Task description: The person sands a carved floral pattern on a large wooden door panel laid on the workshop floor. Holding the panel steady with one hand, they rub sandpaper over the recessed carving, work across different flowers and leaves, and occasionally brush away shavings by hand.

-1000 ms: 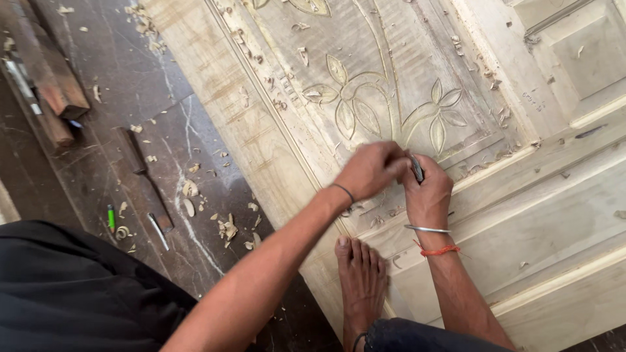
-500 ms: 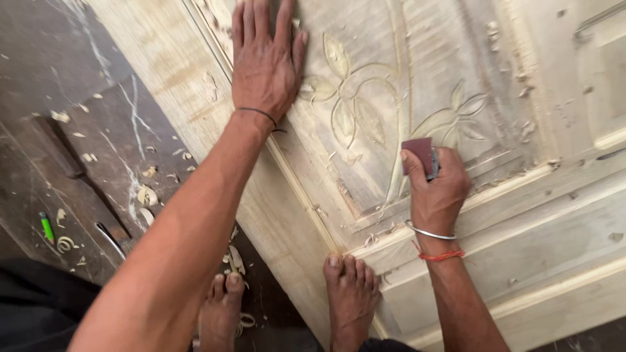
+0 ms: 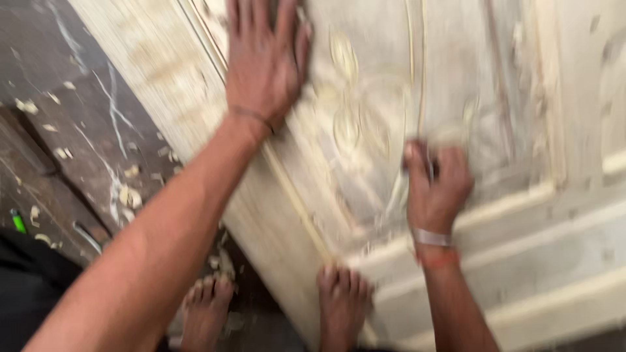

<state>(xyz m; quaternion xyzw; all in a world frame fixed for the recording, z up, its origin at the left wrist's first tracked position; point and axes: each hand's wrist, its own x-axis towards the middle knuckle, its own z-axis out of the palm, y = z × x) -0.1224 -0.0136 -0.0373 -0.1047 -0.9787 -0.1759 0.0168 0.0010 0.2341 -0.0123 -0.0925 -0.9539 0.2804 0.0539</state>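
- On the carved wooden door panel (image 3: 495,85), which lies flat across the upper and right part of the view, both hands of the person are at work.
- The left hand (image 3: 264,62) lies flat on the panel near its left edge, palm down, fingers stretched and a little spread, pointing away from the person. It grasps nothing; it only presses on the wood. A thin dark band goes around the wrist.
- The left forearm runs from the lower left corner up to this hand, almost straight.
- The right hand (image 3: 435,186) is clenched around a small dark block (image 3: 424,160), which shows only a little above the fingers. The picture is blurred, so I cannot tell what kind of block it is. The fist rests on the panel, just beside the carved leaf ornament (image 3: 352,111).
- The right wrist carries a silver bangle (image 3: 430,238) and a red thread (image 3: 438,259) under it.
- Two bare feet show at the bottom: one foot (image 3: 342,300) touches the lower edge of the panel, the other foot (image 3: 205,306) stands on the dark floor (image 3: 59,78).
- Pale wood chips (image 3: 130,195) lie scattered on the floor, and a small green object (image 3: 17,221) is at the far left edge.
- No package, label or sign can be made out.
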